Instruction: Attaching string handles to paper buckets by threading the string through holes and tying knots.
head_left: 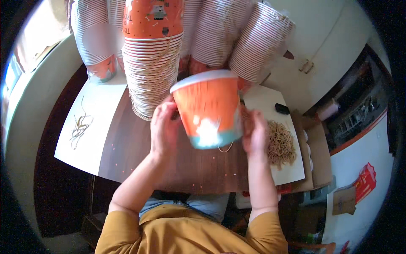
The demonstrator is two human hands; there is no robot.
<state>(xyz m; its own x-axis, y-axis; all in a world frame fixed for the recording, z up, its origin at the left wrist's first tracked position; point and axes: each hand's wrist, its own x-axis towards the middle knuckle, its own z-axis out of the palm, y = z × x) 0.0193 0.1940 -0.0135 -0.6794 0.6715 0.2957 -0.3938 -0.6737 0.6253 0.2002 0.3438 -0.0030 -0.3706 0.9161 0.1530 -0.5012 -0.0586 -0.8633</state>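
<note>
Between my two hands, above the table, is an orange paper bucket (207, 110) with a teal base and a white rim, tilted and smeared by motion. My left hand (163, 127) grips its left side with curled fingers. On its right side is my right hand (256, 131), fingers bent around the wall and partly hidden behind it. A thin cord loop (226, 148) shows just below the base. Just beyond my left hand stands a tall stack of nested buckets (154, 72), an upside-down orange one on top, with cord handles hanging along the rims.
Several plastic-wrapped bucket stacks (260, 42) line the far side. A heap of brown cords (280, 146) lies on the table's right, near a small black object (281, 109). Loose cords (80, 127) rest at the left. A cardboard box (317, 148) adjoins the table's right edge.
</note>
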